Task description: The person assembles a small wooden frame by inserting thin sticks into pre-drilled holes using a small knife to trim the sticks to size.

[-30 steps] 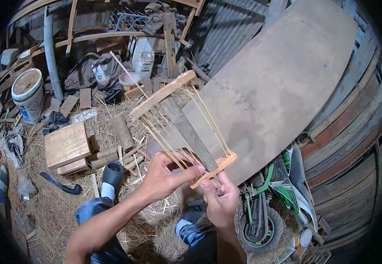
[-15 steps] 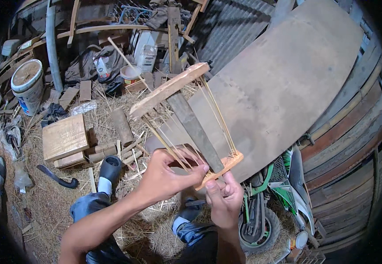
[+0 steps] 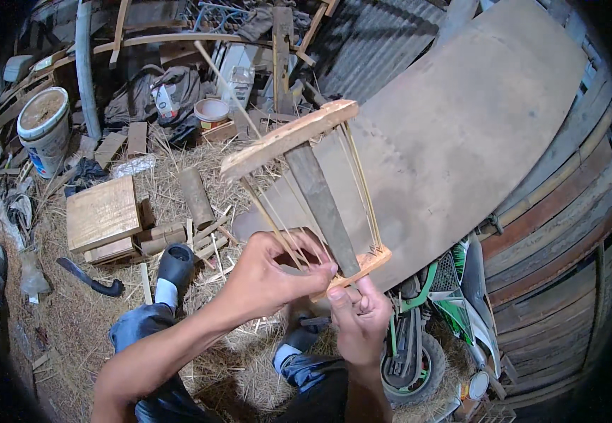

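Observation:
Before me is a small wooden frame with two pale end bars, an upper bar [image 3: 288, 137] and a lower bar [image 3: 362, 270]. A flat grey slat [image 3: 320, 204] and several thin bamboo sticks [image 3: 359, 182] join them. One long thin stick [image 3: 222, 81] pokes out past the upper bar and runs down toward my left fingertips. My left hand [image 3: 277, 271] is closed, thumb and fingers pinching that stick's end beside the lower bar; the exact grip is partly hidden. My right hand [image 3: 360, 317] grips the lower bar from below, thumb in front.
A large brown board [image 3: 454, 141] leans behind the frame. At right stands a green-and-white motorbike [image 3: 454, 317]. On the straw-strewn ground are a wooden block [image 3: 103, 215], a curved blade [image 3: 88, 276], a white bucket [image 3: 43, 134] and a small tub [image 3: 211, 113].
The frame's upper end has tilted to the right and the protruding stick has swung right with it. Both hands keep their hold near the lower bar.

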### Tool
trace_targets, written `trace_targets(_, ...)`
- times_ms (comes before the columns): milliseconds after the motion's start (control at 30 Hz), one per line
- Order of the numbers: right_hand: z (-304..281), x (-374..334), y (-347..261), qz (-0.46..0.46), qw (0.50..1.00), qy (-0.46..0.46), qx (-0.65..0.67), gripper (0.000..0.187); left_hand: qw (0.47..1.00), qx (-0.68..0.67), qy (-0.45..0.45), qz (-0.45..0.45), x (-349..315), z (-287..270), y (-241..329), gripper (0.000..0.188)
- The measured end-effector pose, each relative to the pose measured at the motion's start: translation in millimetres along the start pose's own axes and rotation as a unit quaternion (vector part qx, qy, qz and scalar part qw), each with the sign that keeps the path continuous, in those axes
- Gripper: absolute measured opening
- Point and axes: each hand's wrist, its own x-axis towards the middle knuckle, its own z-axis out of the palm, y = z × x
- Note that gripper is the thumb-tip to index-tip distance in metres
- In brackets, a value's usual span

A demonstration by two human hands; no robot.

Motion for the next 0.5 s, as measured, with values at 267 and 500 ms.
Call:
trace_targets(267,-1.3,1.3,5.4,0.001,1.000,-0.005,0.002,0.039,1.000,0.008,0.020,-0.013,3.5,2.7,-5.9,0.011)
trace_targets(500,-1.1,1.4,3.0,-0.010,1.000,0.008,-0.004,0.039,0.999,0.015,-0.001,-0.041,6.1,-0.4,-9.0,0.013)
